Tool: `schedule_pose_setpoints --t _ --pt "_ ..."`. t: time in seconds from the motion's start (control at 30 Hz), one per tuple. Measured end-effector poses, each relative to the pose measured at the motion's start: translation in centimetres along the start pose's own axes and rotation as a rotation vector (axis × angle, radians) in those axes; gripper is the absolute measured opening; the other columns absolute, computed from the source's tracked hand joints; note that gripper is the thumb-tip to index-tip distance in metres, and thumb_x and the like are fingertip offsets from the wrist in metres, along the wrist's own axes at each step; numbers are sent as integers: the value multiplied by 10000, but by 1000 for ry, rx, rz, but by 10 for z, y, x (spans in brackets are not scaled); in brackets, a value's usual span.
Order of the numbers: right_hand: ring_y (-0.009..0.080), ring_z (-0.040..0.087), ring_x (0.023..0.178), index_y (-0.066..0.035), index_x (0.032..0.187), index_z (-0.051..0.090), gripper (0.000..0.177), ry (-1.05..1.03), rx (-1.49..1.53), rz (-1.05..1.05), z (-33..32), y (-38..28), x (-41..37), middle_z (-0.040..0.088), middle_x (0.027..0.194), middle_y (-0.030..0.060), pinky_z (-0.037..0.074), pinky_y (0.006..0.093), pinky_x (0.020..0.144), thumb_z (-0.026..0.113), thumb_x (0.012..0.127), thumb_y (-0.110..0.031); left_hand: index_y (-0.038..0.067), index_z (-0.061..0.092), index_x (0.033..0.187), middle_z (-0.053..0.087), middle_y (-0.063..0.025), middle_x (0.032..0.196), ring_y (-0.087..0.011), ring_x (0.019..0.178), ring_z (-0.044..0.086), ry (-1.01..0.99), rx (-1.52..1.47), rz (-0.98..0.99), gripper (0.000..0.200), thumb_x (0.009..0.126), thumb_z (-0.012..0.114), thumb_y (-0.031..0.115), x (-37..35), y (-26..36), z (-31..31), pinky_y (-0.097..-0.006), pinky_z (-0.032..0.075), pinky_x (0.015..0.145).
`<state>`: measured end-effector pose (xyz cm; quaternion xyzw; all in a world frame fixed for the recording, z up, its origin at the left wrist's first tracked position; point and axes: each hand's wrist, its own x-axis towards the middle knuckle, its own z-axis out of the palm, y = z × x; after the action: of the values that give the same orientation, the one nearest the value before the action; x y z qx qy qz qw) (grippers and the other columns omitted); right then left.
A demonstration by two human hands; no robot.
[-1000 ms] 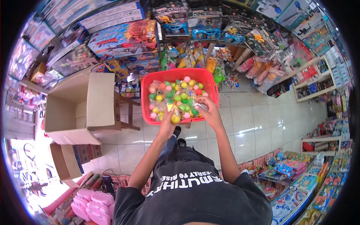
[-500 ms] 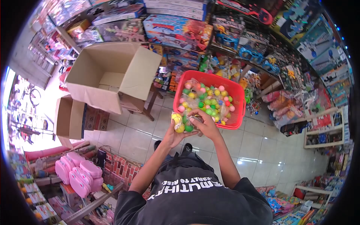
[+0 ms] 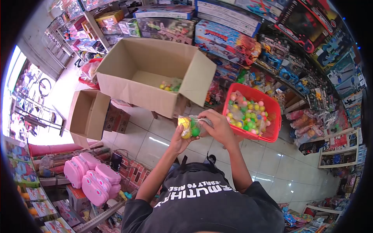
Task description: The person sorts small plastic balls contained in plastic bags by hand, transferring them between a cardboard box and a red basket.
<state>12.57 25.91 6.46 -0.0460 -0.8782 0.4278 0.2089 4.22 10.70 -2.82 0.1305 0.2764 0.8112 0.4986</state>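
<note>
Shift: clear plastic bag of coloured balls [image 3: 190, 127] now out of red plastic basket [image 3: 275, 121], near open brown cardboard box [image 3: 132, 87].
Left hand [image 3: 176, 143]: fingers cupped under bag, bearing it.
Right hand [image 3: 218, 126]: fingers closed over bag's top, steadying.

a toy shop's glossy pale floor tiles [image 3: 272, 171] catch the light, hemmed in by shelves [image 3: 217, 19] stacked to the top with boxed toys. daylight pours through the open shopfront [image 3: 23, 89] at left, where a bicycle [image 3: 40, 83] stands outside. pink cases [image 3: 91, 178] sit on a low rack beside brick-patterned panelling [image 3: 130, 173]; a white shelf unit [image 3: 342, 149] lines the right wall.
</note>
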Motion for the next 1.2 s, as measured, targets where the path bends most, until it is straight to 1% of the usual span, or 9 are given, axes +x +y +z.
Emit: schedule_pose_setpoints --t 0.23,0.33,0.43,0.67,0.77,0.97,1.07,1.13,1.2 --pt "296 571 833 -32 1020 471 372 -210 61 86 88 -21 48 590 892 137 453 364 731 668 764 -217 141 380 1195 466 -71 1130 -204 1001 518 40 108 85 531 833 542 495 -40 80 -51 -396 491 771" --pt "299 567 751 -20 971 493 322 -325 48 244 117 -30 65 591 830 149 444 367 679 656 771 -213 141 379 1197 457 -74 1143 -207 1004 520 50 92 125 525 841 530 496 -52 103 -69 -398 490 770" --pt "322 578 715 -10 942 523 296 -362 56 82 135 -33 80 586 765 172 429 367 631 631 773 -228 140 379 1197 450 -77 1156 -210 1001 525 62 67 150 520 847 518 498 -62 122 -80 -399 491 772" --pt "322 546 663 -13 916 535 252 -357 134 142 147 -55 117 568 741 169 420 354 611 618 783 -210 123 364 1226 437 -90 1210 -235 1074 510 54 48 143 546 851 509 493 -51 157 -97 -454 491 833" --pt "303 545 658 -14 911 542 236 -405 122 151 145 -61 138 568 747 167 418 347 604 617 786 -199 109 362 1236 433 -99 1218 -252 1098 498 35 93 128 563 848 520 485 -36 173 -108 -471 490 835" --pt "247 555 606 -12 899 546 235 -213 203 63 148 -50 192 569 715 137 425 325 612 623 787 -204 65 356 1240 407 -138 1253 -305 1135 466 -82 166 109 602 832 559 458 11 233 -118 -522 475 845" --pt "208 564 588 -10 892 546 229 -277 177 167 134 -38 227 569 671 101 433 323 616 618 794 -204 51 364 1229 374 -166 1299 -342 1148 454 -92 202 115 610 822 576 454 36 268 -121 -533 471 849" --pt "86 568 554 -14 844 540 110 -145 247 139 123 -28 249 578 618 34 421 215 512 604 808 -96 48 372 1219 356 -183 1320 -359 1151 451 -113 195 108 611 817 583 457 65 297 -121 -532 471 848" --pt "67 585 592 -12 860 537 87 -156 223 212 102 -30 273 580 641 27 432 201 523 578 815 -73 94 382 1177 334 -218 1323 -392 1130 457 -160 216 69 606 795 575 522 90 319 -123 -500 480 852"
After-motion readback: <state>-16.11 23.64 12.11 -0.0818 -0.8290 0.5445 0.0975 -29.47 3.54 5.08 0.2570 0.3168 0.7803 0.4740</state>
